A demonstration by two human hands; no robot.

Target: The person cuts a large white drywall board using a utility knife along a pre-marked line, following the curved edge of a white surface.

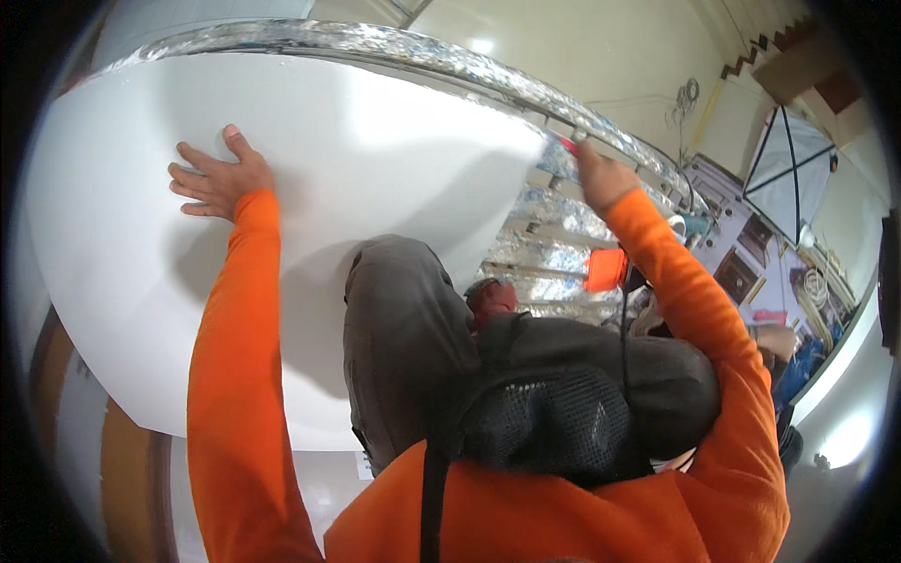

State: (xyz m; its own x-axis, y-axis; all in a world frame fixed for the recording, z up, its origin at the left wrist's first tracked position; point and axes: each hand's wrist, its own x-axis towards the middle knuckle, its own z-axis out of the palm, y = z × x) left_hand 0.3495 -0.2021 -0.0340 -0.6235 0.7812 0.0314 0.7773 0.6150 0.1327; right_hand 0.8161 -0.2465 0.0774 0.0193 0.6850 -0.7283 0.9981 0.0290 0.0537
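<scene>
The left hand (218,176) lies flat on a big white panel (375,150), fingers (188,155) spread and open, palm pressed against its smooth face. The panel fills the upper left of the view; its top edge runs along a strip of silver foil insulation (394,42), and its right edge ends near the right hand.

The right hand (601,178) is raised at the panel's upper right corner, fingers closed on a small red-handled tool (569,144) whose tip meets the foil-wrapped frame. What kind of tool it is cannot be told. Both arms wear orange sleeves (230,375).

Below the right hand, more foil-covered battens (549,249) show in the gap beside the panel. An orange block-shaped thing (605,269) hangs near the right forearm, with a dark cord running down from it. A dark mesh pouch (549,418) and grey trousers (399,319) sit at lower centre.

Far right, a white square sheet crossed by dark lines (788,169) leans against the wall, with wooden frames (741,267) lying on the floor beside it.
</scene>
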